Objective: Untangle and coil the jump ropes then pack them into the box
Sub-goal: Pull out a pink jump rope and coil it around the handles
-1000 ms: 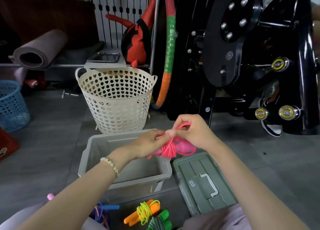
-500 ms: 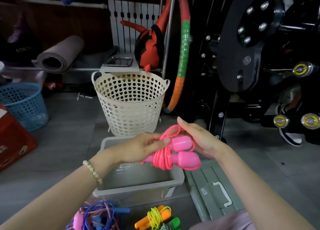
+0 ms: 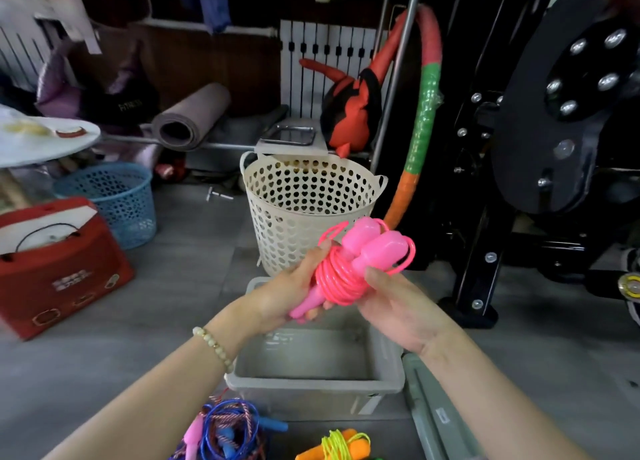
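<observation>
Grey floor (image 3: 180, 321); box (image 3: 311, 385) beneath pink jump rope (image 3: 341, 283); basket (image 3: 298, 213), gym machine (image 3: 540, 147) behind.

Dim backdrop; blurred, warped edges

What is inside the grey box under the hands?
The grey box shows only its bare floor, no rope. The left hand, right hand and pink jump rope hide its far end.

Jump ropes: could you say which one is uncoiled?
The blue rope, heaped loose on the floor; the pink rope and orange rope are wound tight.
</observation>
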Tool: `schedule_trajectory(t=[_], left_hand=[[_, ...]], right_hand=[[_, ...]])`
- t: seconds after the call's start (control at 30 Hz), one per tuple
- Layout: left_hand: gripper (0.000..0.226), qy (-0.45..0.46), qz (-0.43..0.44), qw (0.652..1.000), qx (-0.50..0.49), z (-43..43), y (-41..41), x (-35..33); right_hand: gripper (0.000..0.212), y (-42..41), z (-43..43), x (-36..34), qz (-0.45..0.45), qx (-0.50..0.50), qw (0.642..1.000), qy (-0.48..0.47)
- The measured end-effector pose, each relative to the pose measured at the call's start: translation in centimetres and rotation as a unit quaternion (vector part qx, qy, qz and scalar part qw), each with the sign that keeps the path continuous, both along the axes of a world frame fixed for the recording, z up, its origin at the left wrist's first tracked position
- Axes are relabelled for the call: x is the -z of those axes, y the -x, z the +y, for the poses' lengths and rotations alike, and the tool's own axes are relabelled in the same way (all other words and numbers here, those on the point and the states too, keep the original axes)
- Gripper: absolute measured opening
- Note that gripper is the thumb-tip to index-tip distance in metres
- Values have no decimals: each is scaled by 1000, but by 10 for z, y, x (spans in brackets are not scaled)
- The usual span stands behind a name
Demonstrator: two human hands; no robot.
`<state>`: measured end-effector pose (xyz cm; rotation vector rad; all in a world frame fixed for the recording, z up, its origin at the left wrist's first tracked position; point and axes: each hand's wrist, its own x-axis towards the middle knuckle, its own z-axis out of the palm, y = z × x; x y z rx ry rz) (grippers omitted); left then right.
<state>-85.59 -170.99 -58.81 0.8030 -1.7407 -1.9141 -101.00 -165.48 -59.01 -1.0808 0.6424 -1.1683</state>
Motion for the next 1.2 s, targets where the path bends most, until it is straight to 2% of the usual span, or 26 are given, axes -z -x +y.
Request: schedule_trajectory(t=[0.1,0.23,0.4,0.47,0.63,0.77,0.8,0.87,0.93,1.0,1.1,1.2], left_hand=[[67,-23,15,1000,-1,-1,-4,-2],[69,-42,7,999,2,0,-12,-4],[75,-57,-18,998,-15,-2,-19,5],[74,-33,-29,998,-53,-1,-21,6],[41,77,-53,980,-175,0,-23,8],[53,247,-17,949,-197,2,-25,26],[53,249,-6,946,-207,2,-25,26],[49,194,10,953,-233,1,-25,21],[56,135,14,958,-254,-5,-28,18],[63,107,20,962,-249,-8,-30,17],[64,91,26,970,-223,-1,-26,15],[54,99,36,970,-221,1,-21,14]], right_hand=[[92,-14,-8,-3,-25,52,998,-10],[94,-26,-12,-2,6,100,995,-24],[49,-43,-15,0,29,198,979,-30],[32,-51,-17,-1,66,233,970,-20],[21,-63,-25,-1,91,290,952,-46],[34,-65,-30,-2,68,274,955,-84],[40,-66,-30,-3,57,261,959,-91],[50,-65,-32,-5,12,223,970,-90],[49,-64,-33,-7,-32,205,975,-83],[45,-65,-34,-3,-6,237,968,-83],[36,-70,-35,1,100,313,939,-102],[31,-74,-35,-2,88,342,928,-117]])
